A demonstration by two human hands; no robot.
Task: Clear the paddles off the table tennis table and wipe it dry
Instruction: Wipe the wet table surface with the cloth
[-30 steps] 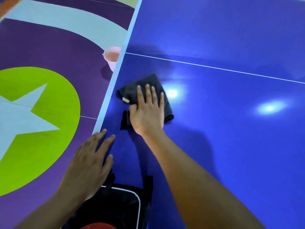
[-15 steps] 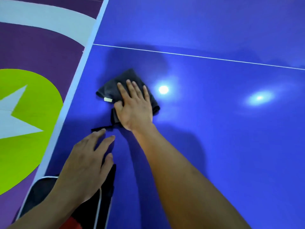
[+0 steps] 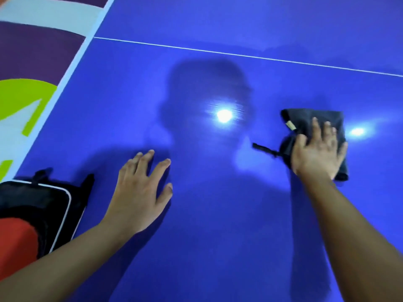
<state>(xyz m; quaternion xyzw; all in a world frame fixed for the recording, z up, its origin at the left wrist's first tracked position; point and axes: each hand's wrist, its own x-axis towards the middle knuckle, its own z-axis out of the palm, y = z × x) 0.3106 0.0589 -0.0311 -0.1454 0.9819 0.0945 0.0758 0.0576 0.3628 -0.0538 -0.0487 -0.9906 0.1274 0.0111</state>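
Observation:
My right hand (image 3: 317, 151) presses flat, fingers spread, on a dark grey folded cloth (image 3: 309, 120) lying on the blue table tennis table (image 3: 207, 214); a short black strap sticks out of the cloth to its left. My left hand (image 3: 141, 188) rests flat on the bare table surface, fingers spread, holding nothing. At the table's near left corner lies a black paddle case with white piping (image 3: 39, 205), and a red paddle face (image 3: 15, 243) shows in it.
A white centre line (image 3: 239, 54) crosses the table farther away. The table's white left edge (image 3: 72, 73) borders a purple, green and pale patterned floor (image 3: 26, 51). Two ceiling-light reflections glare on the surface.
My right hand has slid the cloth far to the right, away from the table's left edge. My left hand stays flat on the table beside the case.

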